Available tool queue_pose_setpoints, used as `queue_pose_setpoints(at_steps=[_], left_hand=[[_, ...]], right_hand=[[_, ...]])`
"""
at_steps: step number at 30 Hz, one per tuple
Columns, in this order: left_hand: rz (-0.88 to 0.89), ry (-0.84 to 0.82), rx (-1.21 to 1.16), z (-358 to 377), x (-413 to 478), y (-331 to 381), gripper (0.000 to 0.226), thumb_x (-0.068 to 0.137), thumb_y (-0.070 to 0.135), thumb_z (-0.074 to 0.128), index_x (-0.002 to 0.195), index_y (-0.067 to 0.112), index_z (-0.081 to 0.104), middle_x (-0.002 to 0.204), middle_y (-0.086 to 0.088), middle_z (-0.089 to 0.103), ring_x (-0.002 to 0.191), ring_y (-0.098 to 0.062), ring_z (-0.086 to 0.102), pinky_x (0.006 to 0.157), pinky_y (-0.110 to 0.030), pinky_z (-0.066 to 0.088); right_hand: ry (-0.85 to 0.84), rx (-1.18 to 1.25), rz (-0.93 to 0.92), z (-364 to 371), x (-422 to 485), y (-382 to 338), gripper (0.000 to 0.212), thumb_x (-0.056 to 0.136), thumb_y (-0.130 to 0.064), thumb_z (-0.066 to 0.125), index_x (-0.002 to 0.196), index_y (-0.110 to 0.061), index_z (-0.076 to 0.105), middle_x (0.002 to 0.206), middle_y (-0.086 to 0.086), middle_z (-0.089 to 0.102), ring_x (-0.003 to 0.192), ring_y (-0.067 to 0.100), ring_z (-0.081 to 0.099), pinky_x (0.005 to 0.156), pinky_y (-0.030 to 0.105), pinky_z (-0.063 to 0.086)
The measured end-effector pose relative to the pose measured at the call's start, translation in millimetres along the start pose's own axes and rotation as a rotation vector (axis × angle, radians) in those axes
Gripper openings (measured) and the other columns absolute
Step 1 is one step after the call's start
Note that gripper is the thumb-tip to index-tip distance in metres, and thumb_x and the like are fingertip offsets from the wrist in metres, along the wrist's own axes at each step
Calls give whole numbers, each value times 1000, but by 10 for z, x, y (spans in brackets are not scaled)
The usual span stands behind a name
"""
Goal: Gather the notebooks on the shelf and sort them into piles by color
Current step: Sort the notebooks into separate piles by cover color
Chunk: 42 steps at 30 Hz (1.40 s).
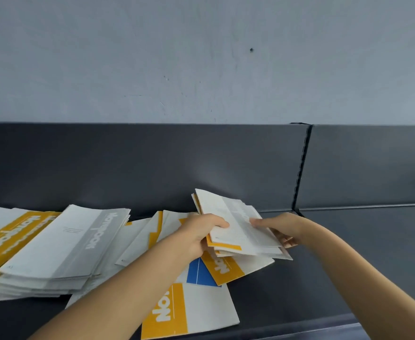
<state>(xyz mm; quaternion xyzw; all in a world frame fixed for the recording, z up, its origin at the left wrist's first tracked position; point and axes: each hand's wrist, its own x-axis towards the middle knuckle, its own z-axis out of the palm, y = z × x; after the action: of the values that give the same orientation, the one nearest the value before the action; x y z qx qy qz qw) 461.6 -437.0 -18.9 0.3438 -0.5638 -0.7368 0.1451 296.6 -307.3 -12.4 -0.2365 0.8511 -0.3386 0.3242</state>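
Both hands hold a small bundle of notebooks lifted above the dark shelf; its top cover is grey-white and yellow edges show beneath. My left hand grips the bundle's near-left edge with the thumb on top. My right hand clasps its right side, fingers underneath. Under the bundle lie a yellow-banded notebook and a blue one, partly covered. Another yellow-banded notebook lies nearest me. At the left stands a pile topped by a grey-banded notebook, beside a yellow-topped pile.
More white and yellow notebooks lie scattered between the left piles and my hands. The shelf's dark back panel rises behind, with a slotted upright at the right. A pale wall is above. The shelf's front lip runs at bottom right.
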Motion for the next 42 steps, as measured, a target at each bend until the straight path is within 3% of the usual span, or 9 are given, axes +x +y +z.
queue_pose_setpoints(at_steps=[6,13,15,19,22,26,32,37,42], left_hand=[[172,-40,-3,-493,-326,517,48,80,1,70,125,2,55,107,-20,72,86,-29,73,54,-30,57],[296,157,267,-1849,-780,816,10,84,7,72,93,2,70,92,-10,76,73,-15,74,61,-24,58],[304,205,349,-2300,-855,835,14,83,8,74,93,-2,71,92,-11,76,75,-17,74,68,-26,59],[314,243,549,-3040,-972,869,18,82,19,77,93,5,74,88,-1,77,83,-16,75,82,-34,59],[333,255,636,-3395,-983,908,16,82,23,77,93,11,74,88,3,77,81,-12,74,79,-31,60],[335,254,689,-3622,-942,893,14,80,21,79,89,13,74,84,4,76,75,-9,73,69,-26,60],[294,225,665,-3666,-841,838,20,77,17,81,89,6,70,86,-1,75,78,-13,73,68,-28,59],[246,246,649,-3642,-694,824,21,74,17,84,89,8,72,87,-2,76,83,-18,72,81,-36,58],[162,210,676,-3554,-568,690,22,74,16,84,87,4,70,91,-6,76,81,-17,73,75,-30,59]], right_hand=[[-205,636,-159,189,-392,-577,30,84,-27,71,106,-7,67,92,12,75,70,27,73,57,35,59],[-242,770,-269,1238,-543,-1343,30,94,-27,55,112,-6,67,98,14,74,76,27,73,61,35,57],[-265,788,-267,1588,-545,-1533,33,96,-29,50,112,-6,67,102,13,74,82,29,72,69,36,55],[-246,797,-239,2189,-620,-1848,24,96,-22,54,106,-4,67,88,10,76,71,25,73,60,34,55],[-241,819,-232,2496,-640,-1992,24,93,-22,60,108,-4,67,98,11,75,76,26,74,61,36,58],[-234,850,-241,2703,-679,-2036,22,92,-19,61,108,-4,66,92,12,75,70,26,74,51,35,58],[-175,792,-302,2616,-693,-1948,23,93,-16,58,113,-8,63,99,14,74,77,29,73,58,36,59],[-45,672,-291,2286,-728,-1804,20,92,-11,59,110,-4,64,91,14,74,70,27,73,52,33,57],[90,629,-238,1826,-840,-1616,16,93,-18,58,103,-7,62,79,12,74,62,26,70,51,33,56]])
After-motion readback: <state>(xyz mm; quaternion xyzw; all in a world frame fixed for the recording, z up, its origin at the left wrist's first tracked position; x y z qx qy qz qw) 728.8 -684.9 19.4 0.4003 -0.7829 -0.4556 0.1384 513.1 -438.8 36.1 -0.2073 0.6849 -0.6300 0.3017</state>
